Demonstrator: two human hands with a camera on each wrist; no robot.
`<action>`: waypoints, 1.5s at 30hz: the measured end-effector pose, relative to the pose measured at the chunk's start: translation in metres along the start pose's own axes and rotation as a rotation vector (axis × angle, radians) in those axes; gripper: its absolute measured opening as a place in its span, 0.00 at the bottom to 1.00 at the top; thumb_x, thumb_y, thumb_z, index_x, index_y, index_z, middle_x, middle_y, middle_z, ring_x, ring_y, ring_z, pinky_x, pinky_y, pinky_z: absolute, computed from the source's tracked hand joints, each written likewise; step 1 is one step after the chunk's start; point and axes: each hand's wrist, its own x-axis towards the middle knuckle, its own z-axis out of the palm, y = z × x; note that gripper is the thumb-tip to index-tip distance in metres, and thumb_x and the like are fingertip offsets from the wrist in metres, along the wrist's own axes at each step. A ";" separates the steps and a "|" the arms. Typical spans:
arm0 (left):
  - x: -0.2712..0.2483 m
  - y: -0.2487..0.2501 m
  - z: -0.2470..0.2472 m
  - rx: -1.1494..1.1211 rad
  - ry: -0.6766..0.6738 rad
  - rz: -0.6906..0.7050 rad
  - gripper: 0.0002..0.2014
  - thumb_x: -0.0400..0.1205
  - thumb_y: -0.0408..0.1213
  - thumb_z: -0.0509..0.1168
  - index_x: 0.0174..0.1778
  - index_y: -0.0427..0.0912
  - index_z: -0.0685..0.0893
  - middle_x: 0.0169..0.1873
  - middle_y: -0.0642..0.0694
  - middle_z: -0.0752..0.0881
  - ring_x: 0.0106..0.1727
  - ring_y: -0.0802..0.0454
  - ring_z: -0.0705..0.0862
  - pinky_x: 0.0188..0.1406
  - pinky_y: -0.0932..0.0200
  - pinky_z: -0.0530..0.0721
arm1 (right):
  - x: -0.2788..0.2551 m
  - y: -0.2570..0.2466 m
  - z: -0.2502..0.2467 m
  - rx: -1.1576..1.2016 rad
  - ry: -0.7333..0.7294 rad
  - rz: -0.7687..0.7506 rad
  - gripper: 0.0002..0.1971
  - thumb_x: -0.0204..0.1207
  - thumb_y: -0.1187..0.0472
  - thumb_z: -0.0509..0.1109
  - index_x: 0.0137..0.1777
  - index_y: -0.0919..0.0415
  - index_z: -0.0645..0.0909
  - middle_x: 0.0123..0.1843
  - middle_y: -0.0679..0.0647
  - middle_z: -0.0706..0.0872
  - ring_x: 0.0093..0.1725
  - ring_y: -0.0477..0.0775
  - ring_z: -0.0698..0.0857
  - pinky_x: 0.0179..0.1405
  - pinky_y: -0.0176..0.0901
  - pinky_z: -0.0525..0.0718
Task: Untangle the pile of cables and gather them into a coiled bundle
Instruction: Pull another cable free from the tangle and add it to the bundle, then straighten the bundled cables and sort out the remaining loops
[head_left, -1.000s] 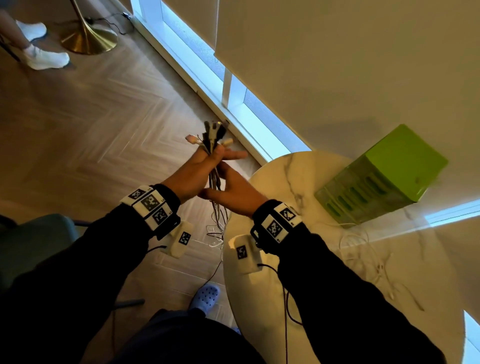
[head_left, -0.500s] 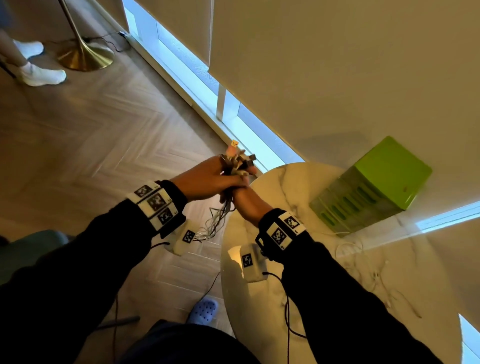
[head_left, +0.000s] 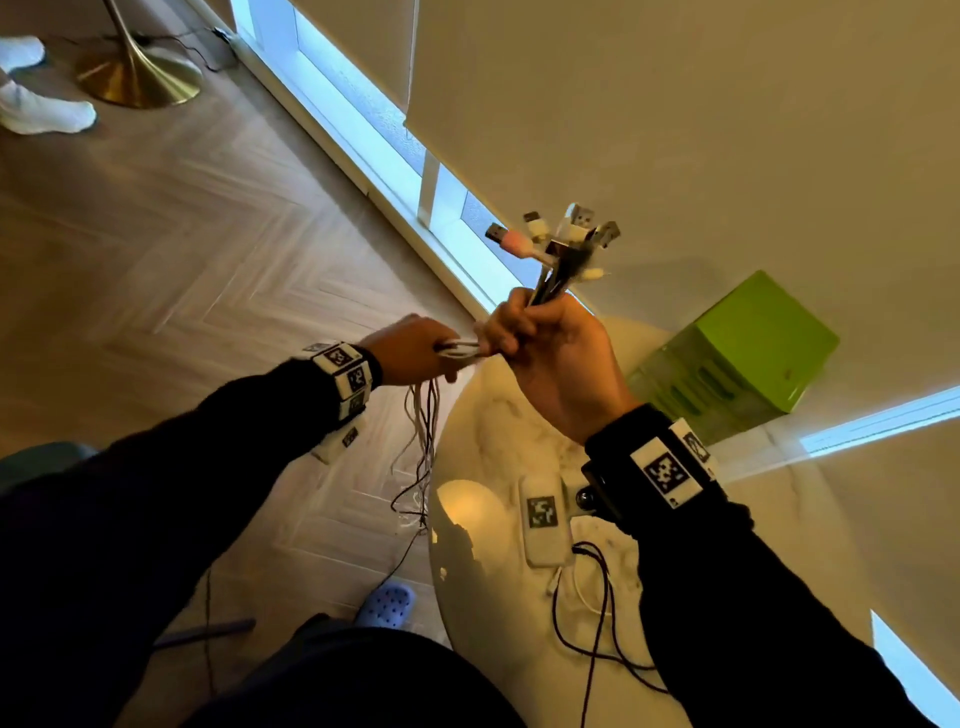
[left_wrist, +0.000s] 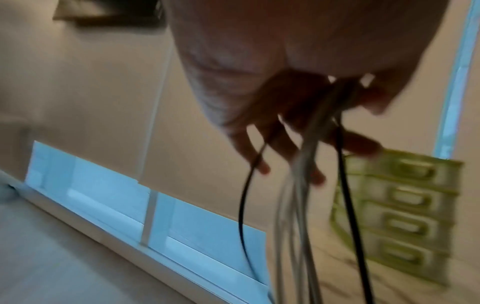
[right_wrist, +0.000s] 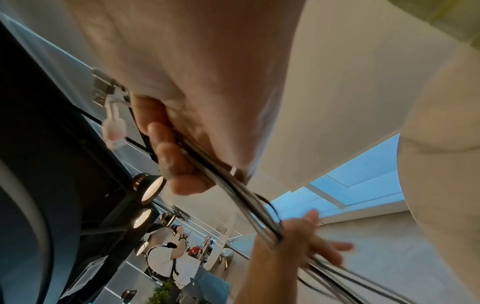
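A bundle of black and white cables (head_left: 545, 283) stands up out of my right hand (head_left: 511, 335), which grips it in a fist above the table's far edge. The USB plugs (head_left: 563, 234) fan out above that fist. From the fist the cables run left into my left hand (head_left: 441, 353), whose fingers curl round them. Below it the loose lengths (head_left: 423, 441) hang toward the floor. In the left wrist view the cables (left_wrist: 298, 205) pass between thumb and fingers. The right wrist view shows my right hand's fingers (right_wrist: 166, 154) wrapped on the cables (right_wrist: 249, 197).
A round marble table (head_left: 488, 431) is below my right arm, with a thin white cable and a black cord (head_left: 587, 597) lying on it. A green drawer unit (head_left: 737, 358) stands at its far side. A brass lamp base (head_left: 140, 78) and a person's feet (head_left: 41, 114) are far left.
My right hand has risen with the plug ends held upright. My left hand has slid away to the left along the cables, drawing them out between the two hands.
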 end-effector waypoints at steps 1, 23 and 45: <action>0.004 -0.007 -0.006 0.005 0.183 0.017 0.14 0.82 0.48 0.71 0.29 0.54 0.81 0.31 0.52 0.88 0.40 0.43 0.89 0.40 0.52 0.83 | -0.002 -0.002 0.001 0.001 0.021 -0.059 0.07 0.72 0.64 0.54 0.33 0.57 0.64 0.29 0.55 0.68 0.36 0.59 0.70 0.52 0.52 0.74; -0.005 0.121 0.050 -0.807 -0.289 0.244 0.26 0.90 0.53 0.56 0.70 0.34 0.80 0.68 0.40 0.85 0.72 0.44 0.82 0.76 0.40 0.77 | -0.065 0.031 -0.059 -0.077 0.199 0.279 0.13 0.73 0.63 0.54 0.33 0.52 0.53 0.26 0.47 0.55 0.24 0.45 0.53 0.29 0.43 0.51; 0.022 0.194 0.145 -0.889 -0.303 -0.194 0.17 0.92 0.47 0.56 0.36 0.51 0.66 0.25 0.54 0.62 0.25 0.57 0.59 0.27 0.59 0.60 | -0.135 0.110 -0.137 -1.009 0.295 0.306 0.20 0.84 0.45 0.66 0.62 0.62 0.74 0.55 0.61 0.84 0.51 0.60 0.83 0.48 0.51 0.80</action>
